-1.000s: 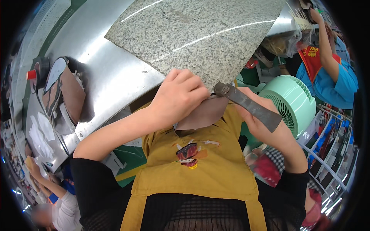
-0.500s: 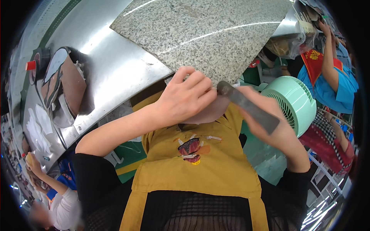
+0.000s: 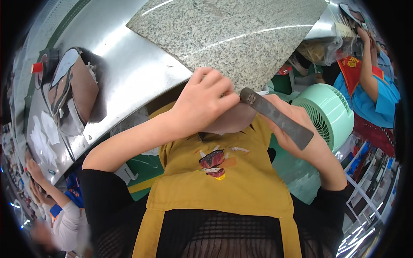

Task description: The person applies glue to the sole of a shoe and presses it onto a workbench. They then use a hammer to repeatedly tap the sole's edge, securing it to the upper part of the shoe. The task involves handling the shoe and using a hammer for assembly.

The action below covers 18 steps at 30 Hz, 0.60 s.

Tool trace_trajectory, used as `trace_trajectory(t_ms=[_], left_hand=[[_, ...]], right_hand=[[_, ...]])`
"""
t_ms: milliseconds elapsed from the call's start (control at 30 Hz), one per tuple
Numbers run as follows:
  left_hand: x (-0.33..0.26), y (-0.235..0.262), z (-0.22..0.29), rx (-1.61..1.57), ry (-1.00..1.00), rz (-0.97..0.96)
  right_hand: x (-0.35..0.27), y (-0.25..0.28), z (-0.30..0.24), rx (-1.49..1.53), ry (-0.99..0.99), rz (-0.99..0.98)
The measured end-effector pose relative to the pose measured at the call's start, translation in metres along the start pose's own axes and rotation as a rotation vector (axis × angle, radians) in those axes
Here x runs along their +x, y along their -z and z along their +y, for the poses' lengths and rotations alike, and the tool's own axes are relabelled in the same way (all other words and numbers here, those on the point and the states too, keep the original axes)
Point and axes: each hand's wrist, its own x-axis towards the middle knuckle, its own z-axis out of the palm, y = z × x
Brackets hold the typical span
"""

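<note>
My left hand [image 3: 202,101] is closed, fingers curled over the upper edge of a brownish-mauve leather-like piece [image 3: 232,120] just above my apron. Much of that piece is hidden beneath the hand. My right hand [image 3: 299,118] is wrapped round a hammer; its handle is hidden. The long dark metal hammer head [image 3: 279,118] lies slantwise over the right hand, its round patterned face close to my left fingertips and the piece's upper right edge. I cannot tell whether the face touches the piece.
A speckled granite slab [image 3: 228,38] lies ahead on a shiny metal table [image 3: 124,64]. Brown leather pieces [image 3: 81,88], a black round object with a red cap [image 3: 38,67] and white scraps [image 3: 43,133] rest at left. A mint-green fan [image 3: 327,112] stands close right. Co-workers are at both sides.
My left hand has shifted slightly left and up. The hammer, blurred before, now shows sharply, its face a little higher. At the right, a person in red has moved partly out of sight.
</note>
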Motion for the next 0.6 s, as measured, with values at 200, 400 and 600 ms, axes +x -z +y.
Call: trace_trajectory(t_ms=[200, 400, 600], left_hand=[[0.0, 0.0012, -0.0028, -0.039, 0.058, 0.006], [-0.0018, 0.0045, 0.0027, 0.058, -0.041, 0.029], [-0.0036, 0.0, -0.0004, 0.003, -0.023, 0.03]], right_hand=[[0.0019, 0.0025, -0.0009, 0.02, 0.123, 0.071], [0.0001, -0.0025, -0.0009, -0.066, 0.035, -0.012], [0.0002, -0.0001, -0.0021, 0.037, 0.162, 0.144]])
